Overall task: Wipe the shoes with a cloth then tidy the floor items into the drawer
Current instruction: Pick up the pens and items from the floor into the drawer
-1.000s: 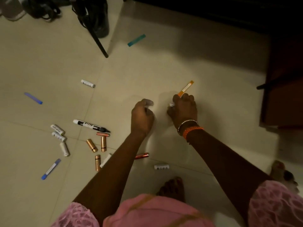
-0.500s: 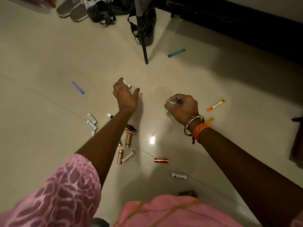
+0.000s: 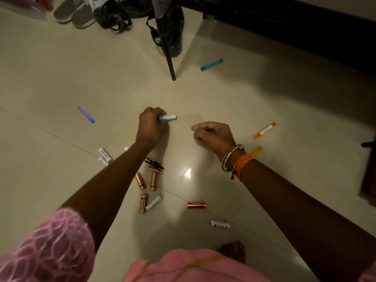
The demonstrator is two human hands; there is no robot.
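Observation:
My left hand [image 3: 151, 127] pinches a white battery [image 3: 168, 117] just above the tiled floor, mid-frame. To its right my right hand [image 3: 213, 135] is curled into a fist, with the small white piece it took earlier hidden inside. Below my arms lie several copper batteries [image 3: 140, 181], white batteries [image 3: 105, 154], a red battery [image 3: 196, 205], another white one [image 3: 220, 224] and a black marker [image 3: 154, 162]. Coloured strips are scattered around: blue [image 3: 85, 114], teal [image 3: 211, 64], orange [image 3: 264, 131] and a yellow piece [image 3: 256, 151]. Grey shoes [image 3: 73, 15] stand at the top left.
A black tripod leg [image 3: 165, 43] comes down to the floor ahead, with black sandals [image 3: 114, 17] and a dark shoe behind it. Dark furniture [image 3: 284, 21] runs along the top right, and a brown cabinet [image 3: 369, 169] stands at the right edge. My bare foot [image 3: 232, 251] is near the bottom.
My left hand reached forward and left, closed on the white battery and lifted it. My right hand drew back from the orange strip and stayed curled. The view tilted up.

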